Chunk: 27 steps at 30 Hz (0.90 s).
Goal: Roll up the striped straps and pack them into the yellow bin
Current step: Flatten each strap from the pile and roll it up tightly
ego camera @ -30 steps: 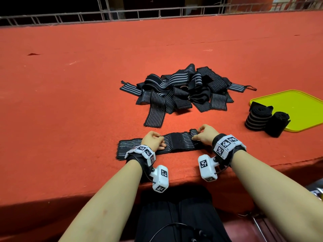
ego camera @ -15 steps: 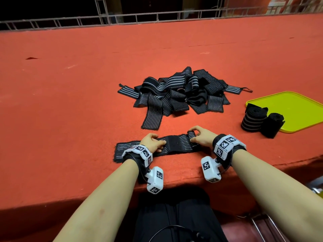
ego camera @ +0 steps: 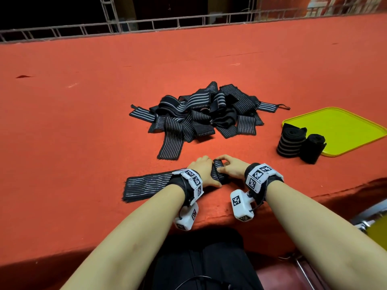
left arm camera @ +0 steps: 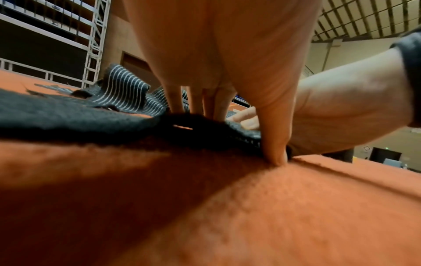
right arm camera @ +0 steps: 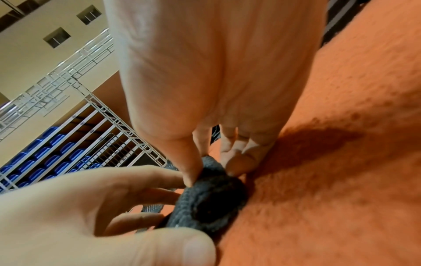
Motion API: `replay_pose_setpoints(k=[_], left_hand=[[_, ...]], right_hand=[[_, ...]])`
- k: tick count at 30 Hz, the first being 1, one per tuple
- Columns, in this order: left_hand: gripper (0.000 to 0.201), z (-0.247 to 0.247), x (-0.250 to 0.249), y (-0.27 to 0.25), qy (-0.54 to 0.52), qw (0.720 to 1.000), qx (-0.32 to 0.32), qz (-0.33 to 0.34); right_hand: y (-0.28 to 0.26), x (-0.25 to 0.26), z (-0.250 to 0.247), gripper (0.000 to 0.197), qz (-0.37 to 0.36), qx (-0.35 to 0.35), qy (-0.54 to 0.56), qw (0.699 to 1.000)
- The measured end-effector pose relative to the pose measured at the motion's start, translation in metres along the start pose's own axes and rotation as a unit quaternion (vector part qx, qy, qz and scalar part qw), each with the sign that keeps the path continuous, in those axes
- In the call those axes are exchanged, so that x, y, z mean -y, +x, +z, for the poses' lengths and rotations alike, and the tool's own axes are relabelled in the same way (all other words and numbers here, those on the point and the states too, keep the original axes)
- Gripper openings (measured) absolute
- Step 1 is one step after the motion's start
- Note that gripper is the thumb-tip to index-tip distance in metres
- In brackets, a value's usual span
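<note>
Roll grown leftward along strap (ego camera: 150, 184), both hands (ego camera: 202, 169) (ego camera: 232, 169) pinching it (flat tail remaining)

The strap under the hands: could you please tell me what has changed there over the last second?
The right hand has rolled the strap from its right end leftward into a small roll, closing on the left hand, which now grips the roll too. The flat tail is shorter. The pile, two finished rolls and yellow bin look unchanged.
</note>
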<state>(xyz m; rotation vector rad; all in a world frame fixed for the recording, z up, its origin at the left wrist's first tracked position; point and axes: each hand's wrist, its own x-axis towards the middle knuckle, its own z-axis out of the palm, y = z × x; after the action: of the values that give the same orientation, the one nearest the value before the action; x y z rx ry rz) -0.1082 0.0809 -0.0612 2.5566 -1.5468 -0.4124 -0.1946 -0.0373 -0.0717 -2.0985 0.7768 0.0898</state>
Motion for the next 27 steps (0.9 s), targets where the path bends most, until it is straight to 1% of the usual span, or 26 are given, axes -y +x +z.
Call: replay_pose_setpoints(k=[4, 8, 11, 14, 15, 19, 22, 24, 27], left_hand=[[0.079, -0.001, 0.003, -0.004, -0.027, 1.000, -0.004, -0.003], [0.068, -0.001, -0.002, -0.005, 0.007, 1.000, 0.011, 0.000], [0.063, 0.001, -0.001, -0.002, 0.008, 1.000, 0.002, 0.007], [0.063, 0.005, -0.002, -0.004, 0.048, 0.998, -0.026, 0.008], [0.060, 0.006, -0.002, -0.004, 0.039, 0.999, -0.022, 0.003], [0.047, 0.003, 0.002, -0.008, -0.049, 0.998, 0.028, -0.016], [0.036, 0.001, 0.015, -0.012, -0.084, 0.996, -0.002, -0.008], [0.036, 0.002, 0.022, -0.017, -0.077, 0.997, -0.021, -0.013], [0.038, 0.005, 0.029, -0.023, -0.041, 0.999, -0.029, -0.020]], right_hand=[[0.000, 0.000, -0.002, 0.046, 0.001, 0.011, -0.001, 1.000], [0.001, -0.001, -0.004, 0.046, 0.000, 0.037, -0.013, 0.999], [0.002, 0.001, -0.001, 0.048, -0.001, 0.032, -0.050, 0.998], [0.001, 0.005, 0.002, 0.051, 0.000, 0.019, -0.093, 0.995], [0.001, 0.005, 0.003, 0.051, 0.002, 0.015, -0.096, 0.995], [-0.001, 0.006, 0.009, 0.054, 0.008, -0.019, -0.101, 0.995], [-0.002, 0.010, 0.015, 0.060, 0.041, -0.064, -0.101, 0.992], [-0.003, 0.012, 0.017, 0.054, 0.066, -0.084, -0.107, 0.988], [-0.003, 0.014, 0.019, 0.048, 0.081, -0.090, -0.104, 0.987]])
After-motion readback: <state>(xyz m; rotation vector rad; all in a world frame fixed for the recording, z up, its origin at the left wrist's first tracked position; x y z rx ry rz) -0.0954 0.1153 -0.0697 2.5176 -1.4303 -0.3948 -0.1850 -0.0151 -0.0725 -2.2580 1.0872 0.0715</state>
